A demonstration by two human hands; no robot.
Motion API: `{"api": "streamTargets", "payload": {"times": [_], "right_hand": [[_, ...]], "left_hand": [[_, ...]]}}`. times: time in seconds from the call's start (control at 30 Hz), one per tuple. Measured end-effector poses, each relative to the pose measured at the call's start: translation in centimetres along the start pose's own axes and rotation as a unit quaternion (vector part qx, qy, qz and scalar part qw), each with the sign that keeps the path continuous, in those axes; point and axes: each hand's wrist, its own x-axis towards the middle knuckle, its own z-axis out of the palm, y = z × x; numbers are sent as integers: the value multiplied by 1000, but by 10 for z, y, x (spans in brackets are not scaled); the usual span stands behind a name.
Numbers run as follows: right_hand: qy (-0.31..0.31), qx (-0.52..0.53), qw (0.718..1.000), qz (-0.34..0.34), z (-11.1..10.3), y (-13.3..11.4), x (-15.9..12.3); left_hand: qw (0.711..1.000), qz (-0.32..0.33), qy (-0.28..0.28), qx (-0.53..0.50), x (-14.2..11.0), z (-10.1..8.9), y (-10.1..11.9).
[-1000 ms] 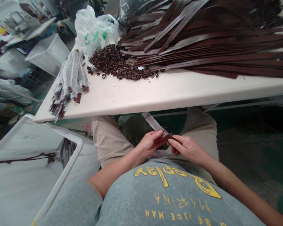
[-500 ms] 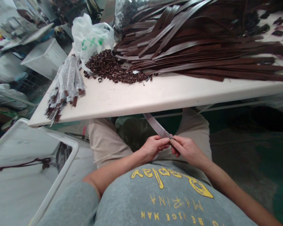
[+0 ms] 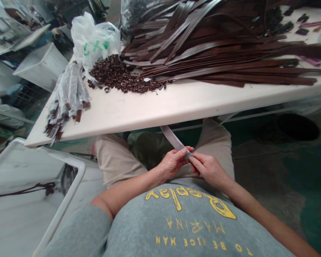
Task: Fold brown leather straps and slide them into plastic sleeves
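Over my lap, both hands are close together on a narrow, pale strap in a plastic sleeve (image 3: 173, 138). Its far end passes under the table edge and is hidden. My left hand (image 3: 173, 162) is closed, with the thumb on top of the sleeve and fingers beneath. My right hand (image 3: 207, 167) pinches the near end, where its fingers hide the tip. On the table (image 3: 139, 110) above lies a bundle of sleeved brown straps (image 3: 69, 92) at the left. A heap of small brown loops (image 3: 120, 75) sits beside it, and a big pile of dark brown belt straps (image 3: 203, 53) extends to the right.
A white plastic bag (image 3: 95, 41) stands behind the loops. At lower left is a large white bin (image 3: 81, 171) with a dark strap inside. A pale crate (image 3: 41, 66) stands beyond the table. A round black object (image 3: 298, 127) is on the floor at right.
My left hand has shifted its hold along the sleeve, its fingers now curling around the far side. My right hand keeps pinching the end. The view has shifted slightly.
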Motion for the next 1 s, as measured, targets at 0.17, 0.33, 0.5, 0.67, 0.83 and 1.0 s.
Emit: {"api": "streamTargets", "payload": {"times": [0.17,0.33,0.5,0.67,0.83,1.0], "right_hand": [[-26,-10,1000,1,-5,10,-18],[-56,63,993,79,-17,45,-39],[-7,88,995,38,-24,49,-35],[-14,-17,999,47,1,27,2],[26,-18,999,-5,9,19,20],[-31,12,999,34,3,34,-6]], "left_hand": [[997,-21,49,-56,11,-8,14],[982,-4,149,-120,26,-21,23],[984,-9,147,-102,24,-22,12],[992,-32,113,-48,16,-12,-9],[999,-22,16,19,15,-13,-10],[989,31,120,-82,28,-18,25]]}}
